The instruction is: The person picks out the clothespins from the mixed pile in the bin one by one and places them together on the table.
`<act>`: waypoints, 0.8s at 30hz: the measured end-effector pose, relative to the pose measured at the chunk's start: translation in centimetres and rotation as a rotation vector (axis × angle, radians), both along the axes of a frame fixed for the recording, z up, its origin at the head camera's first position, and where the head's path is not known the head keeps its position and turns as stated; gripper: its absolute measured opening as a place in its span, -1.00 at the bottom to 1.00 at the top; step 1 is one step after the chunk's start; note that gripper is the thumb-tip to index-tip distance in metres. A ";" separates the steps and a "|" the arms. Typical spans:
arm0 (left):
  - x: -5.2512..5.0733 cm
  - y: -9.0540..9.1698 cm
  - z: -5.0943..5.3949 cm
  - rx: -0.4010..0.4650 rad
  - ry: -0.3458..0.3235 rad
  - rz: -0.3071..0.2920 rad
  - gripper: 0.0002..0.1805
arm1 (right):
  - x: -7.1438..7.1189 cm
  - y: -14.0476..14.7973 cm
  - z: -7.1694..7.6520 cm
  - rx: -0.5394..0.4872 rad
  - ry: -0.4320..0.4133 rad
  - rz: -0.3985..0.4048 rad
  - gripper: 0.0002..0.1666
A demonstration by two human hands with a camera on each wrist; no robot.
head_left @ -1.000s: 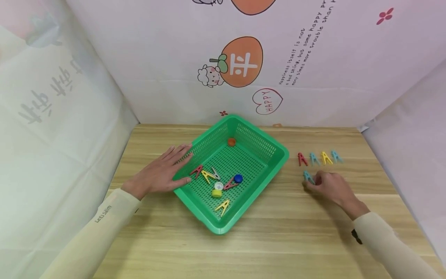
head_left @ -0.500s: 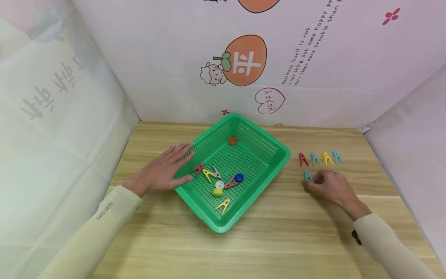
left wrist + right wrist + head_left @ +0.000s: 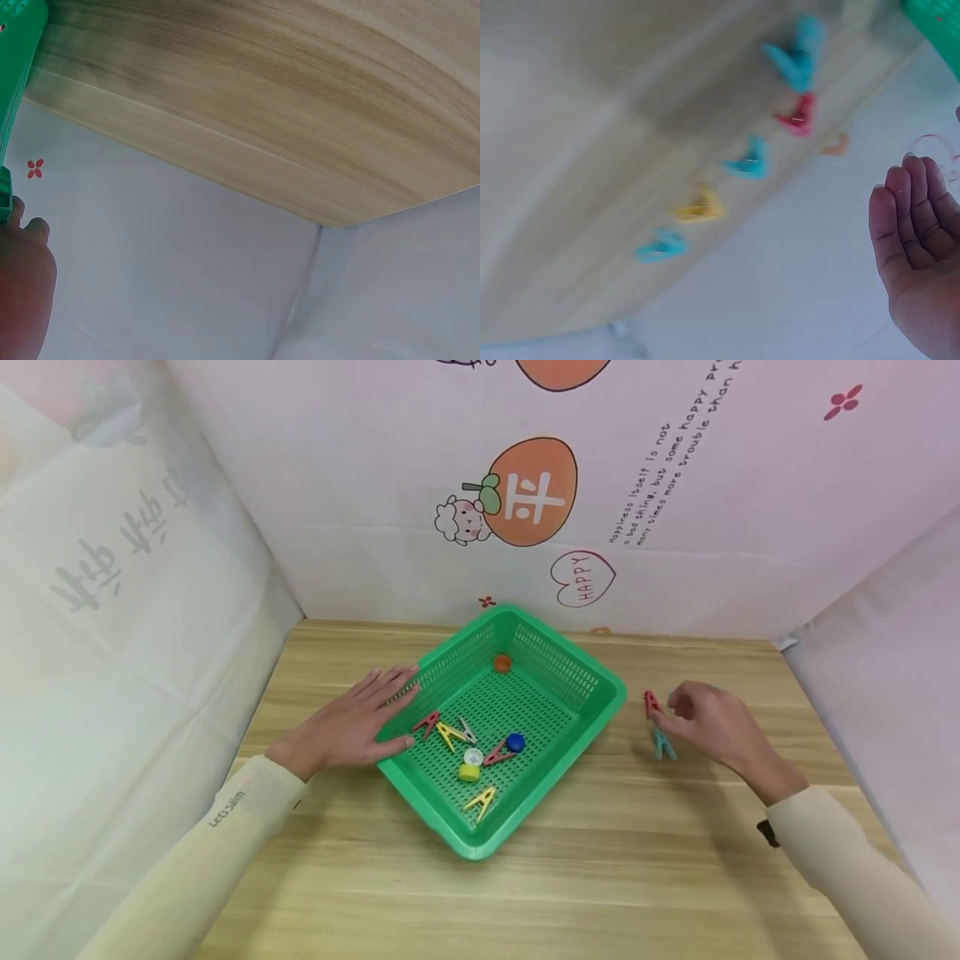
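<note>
Right of the green basket, five pegs lie on the table near the right hand, empty with loosely bent fingers; the left hand rests straight-fingered at the basket's edge

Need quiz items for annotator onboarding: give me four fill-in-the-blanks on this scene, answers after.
1. The left hand is at the rim of the basket, whose color is ____.
2. In the right wrist view, ____ clips lie on the table.
3. Of those, three are blue, one is red and one is ____.
4. The cap in the basket's far corner is ____.

Missing words: green; five; yellow; orange.
</note>
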State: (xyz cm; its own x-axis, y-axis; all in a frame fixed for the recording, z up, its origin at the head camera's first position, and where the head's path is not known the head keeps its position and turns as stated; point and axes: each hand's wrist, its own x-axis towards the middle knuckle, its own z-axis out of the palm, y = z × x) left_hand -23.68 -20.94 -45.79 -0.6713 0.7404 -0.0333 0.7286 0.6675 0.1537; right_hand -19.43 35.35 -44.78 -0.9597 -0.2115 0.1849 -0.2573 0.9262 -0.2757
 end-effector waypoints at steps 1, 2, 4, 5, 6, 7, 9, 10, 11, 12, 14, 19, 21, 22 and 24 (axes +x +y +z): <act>0.0 0.0 0.0 -0.001 0.000 0.000 -0.02 | -0.3 -0.6 0.5 0.003 -0.002 0.011 -0.59; 0.0 0.0 0.0 -0.001 -0.001 0.001 -0.03 | -0.6 -1.3 1.0 0.012 -0.001 0.025 -0.59; 0.0 -0.1 -0.1 -0.001 -0.001 0.000 -0.03 | -1.3 -2.6 1.9 0.027 -0.005 0.060 -0.60; 0.0 -0.1 -0.1 -0.002 0.000 0.001 -0.03 | -1.6 -3.4 2.3 0.034 -0.003 0.082 -0.60; 0.0 -0.1 -0.1 -0.003 0.003 0.001 -0.02 | -1.9 -4.2 2.6 0.040 -0.001 0.104 -0.60; 0.0 -0.2 -0.2 -0.003 0.006 0.002 -0.02 | -2.3 -5.0 3.0 0.046 0.006 0.130 -0.60; 0.0 -0.2 -0.2 -0.007 0.009 0.004 -0.02 | -2.9 -6.5 3.5 0.057 0.025 0.191 -0.59; 0.0 -0.2 -0.3 -0.006 0.010 0.005 -0.02 | -3.3 -7.3 3.8 0.065 0.033 0.219 -0.58; 0.0 -0.2 -0.3 -0.005 0.008 0.005 -0.02 | -3.6 -8.1 4.0 0.069 0.043 0.248 -0.56; 0.0 -0.2 -0.3 -0.006 0.008 0.006 -0.02 | -3.9 -8.9 4.2 0.073 0.047 0.276 -0.56; 0.0 -0.1 -0.3 -0.004 -0.001 0.009 -0.02 | -4.5 -10.2 4.5 0.083 0.053 0.335 -0.51; 0.0 0.0 -0.2 -0.007 -0.010 0.014 -0.03 | -5.8 -12.6 4.7 0.101 0.059 0.463 -0.51; -0.1 0.0 -0.3 -0.011 -0.001 0.014 -0.03 | -6.2 -13.3 4.7 0.111 0.053 0.511 -0.55; -0.2 0.0 -0.3 -0.011 0.004 0.013 -0.03 | -6.4 -13.6 4.6 0.116 0.043 0.535 -0.55; -0.3 -0.1 -0.4 -0.010 0.010 0.014 -0.03 | -6.6 -14.3 4.4 0.132 0.022 0.579 -0.57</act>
State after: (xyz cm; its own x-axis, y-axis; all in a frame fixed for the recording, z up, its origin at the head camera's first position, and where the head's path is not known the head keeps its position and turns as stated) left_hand -23.94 -21.01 -46.24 -0.6816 0.7309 -0.0340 0.7210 0.6789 0.1392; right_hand -26.03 21.04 -40.35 -0.6774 -0.7221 0.1404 -0.7354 0.6593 -0.1568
